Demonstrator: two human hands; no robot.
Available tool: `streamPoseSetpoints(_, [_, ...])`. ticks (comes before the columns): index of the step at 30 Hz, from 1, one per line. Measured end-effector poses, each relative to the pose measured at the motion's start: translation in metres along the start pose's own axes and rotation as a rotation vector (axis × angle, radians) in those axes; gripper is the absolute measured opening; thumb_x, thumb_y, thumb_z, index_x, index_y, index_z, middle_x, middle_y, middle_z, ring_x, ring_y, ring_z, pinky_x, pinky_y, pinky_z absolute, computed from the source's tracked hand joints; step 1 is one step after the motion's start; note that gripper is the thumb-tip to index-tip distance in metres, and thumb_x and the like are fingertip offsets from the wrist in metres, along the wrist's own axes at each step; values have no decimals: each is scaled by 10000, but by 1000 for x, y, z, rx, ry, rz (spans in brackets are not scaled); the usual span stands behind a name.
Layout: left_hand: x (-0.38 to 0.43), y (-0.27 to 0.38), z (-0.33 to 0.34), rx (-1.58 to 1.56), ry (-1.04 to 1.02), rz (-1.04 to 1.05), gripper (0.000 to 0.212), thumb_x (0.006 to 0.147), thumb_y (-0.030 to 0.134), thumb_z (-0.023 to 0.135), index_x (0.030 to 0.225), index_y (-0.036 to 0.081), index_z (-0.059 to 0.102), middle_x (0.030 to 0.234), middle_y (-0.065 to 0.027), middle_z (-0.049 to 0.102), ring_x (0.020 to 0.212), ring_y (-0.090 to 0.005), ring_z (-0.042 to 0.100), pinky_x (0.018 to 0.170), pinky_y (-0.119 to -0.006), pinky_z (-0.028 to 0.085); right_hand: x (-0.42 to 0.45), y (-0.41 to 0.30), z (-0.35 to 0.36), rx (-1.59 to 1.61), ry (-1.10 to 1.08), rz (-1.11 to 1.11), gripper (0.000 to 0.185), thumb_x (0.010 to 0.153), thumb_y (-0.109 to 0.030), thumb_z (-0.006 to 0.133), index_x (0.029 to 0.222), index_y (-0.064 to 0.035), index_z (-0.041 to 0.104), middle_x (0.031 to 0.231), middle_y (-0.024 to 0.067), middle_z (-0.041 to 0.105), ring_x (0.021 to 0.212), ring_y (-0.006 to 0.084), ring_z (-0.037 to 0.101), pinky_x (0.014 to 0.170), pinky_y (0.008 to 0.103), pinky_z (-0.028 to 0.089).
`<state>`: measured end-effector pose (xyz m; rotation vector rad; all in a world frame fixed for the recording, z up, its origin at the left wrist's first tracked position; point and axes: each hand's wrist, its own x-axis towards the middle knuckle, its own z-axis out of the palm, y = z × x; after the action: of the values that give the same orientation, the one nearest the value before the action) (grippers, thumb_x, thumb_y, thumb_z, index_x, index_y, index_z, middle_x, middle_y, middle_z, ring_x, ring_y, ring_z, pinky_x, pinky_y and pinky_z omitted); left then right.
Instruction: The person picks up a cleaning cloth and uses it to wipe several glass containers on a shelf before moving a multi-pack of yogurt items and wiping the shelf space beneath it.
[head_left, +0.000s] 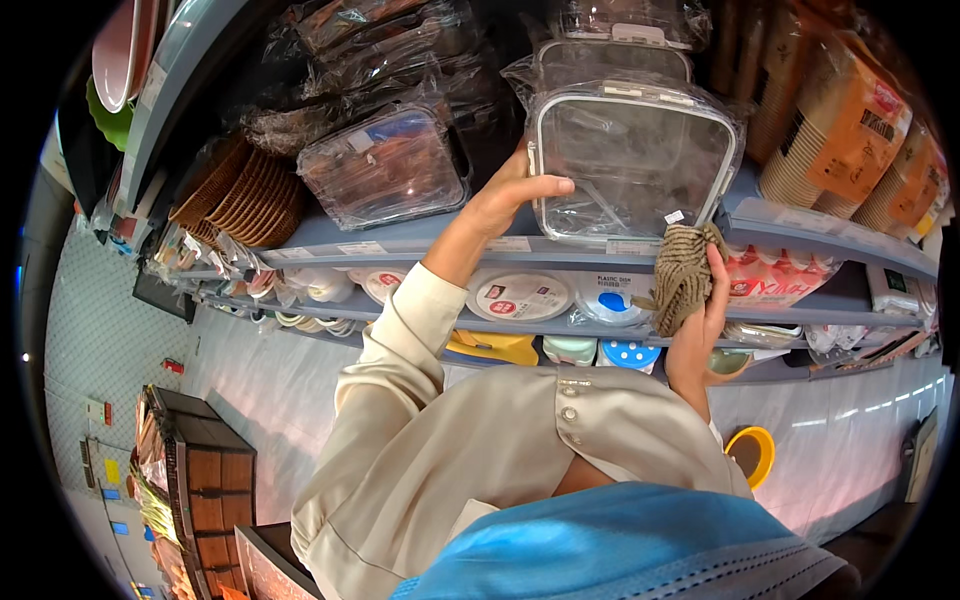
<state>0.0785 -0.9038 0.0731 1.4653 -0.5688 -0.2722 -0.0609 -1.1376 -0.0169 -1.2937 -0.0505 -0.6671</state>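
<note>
On the upper shelf stands a clear rectangular food container (634, 165) with a pale clip-on rim, wrapped in thin plastic. My left hand (514, 191) grips its left side, the thumb lying over the front face and the other fingers hidden behind. In my right hand (705, 300) is a bunched brown-grey ribbed cloth (681, 279), held against the container's lower right corner. A small white sticker (674, 217) shows just above the cloth. More wrapped containers (615, 61) stand behind the gripped one.
The grey shelf edge (465, 253) runs below the containers. Left are a wrapped container (386, 169) and woven brown baskets (251, 195); right, packs of stacked paper cups (840, 142). Lower shelves hold round packaged dishes (520, 295). A yellow-rimmed bucket (752, 456) stands on the floor.
</note>
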Motion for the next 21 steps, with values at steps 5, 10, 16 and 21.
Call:
streamPoseSetpoints(5, [5, -6, -5, 26, -50, -23, 982, 730, 271, 749, 1497, -24, 212, 1414, -189, 415, 1345, -281, 355, 1134, -373, 243, -2, 13, -1, -213, -11, -154, 546, 854, 79, 369, 1394, 25, 425, 1407, 167, 445, 1301, 259, 438, 1119, 359, 299])
streamPoseSetpoints(10, [12, -9, 3, -10, 52, 76, 964, 726, 274, 741, 1503, 16, 232, 1330, -145, 442, 1256, -244, 414, 1072, -367, 320, -5, 16, 4, -207, 11, -214, 514, 872, 78, 376, 1380, 31, 443, 1384, 164, 471, 1299, 258, 441, 1120, 356, 292])
streamPoseSetpoints(16, [14, -11, 0, -141, 163, 165, 841, 708, 233, 720, 1445, 71, 349, 1131, -77, 495, 1059, -194, 494, 936, -327, 420, -8, 14, 13, -145, 2, -209, 433, 942, 26, 396, 1371, 29, 451, 1376, 150, 477, 1283, 240, 450, 1110, 345, 304])
streamPoseSetpoints(21, [-2, 4, -5, -318, 209, 213, 544, 763, 214, 682, 1236, 5, 513, 1038, -62, 579, 966, -170, 582, 839, -319, 500, -17, 4, 14, -83, 1, -232, 419, 967, -10, 409, 1383, 18, 441, 1381, 132, 473, 1270, 215, 457, 1096, 324, 325])
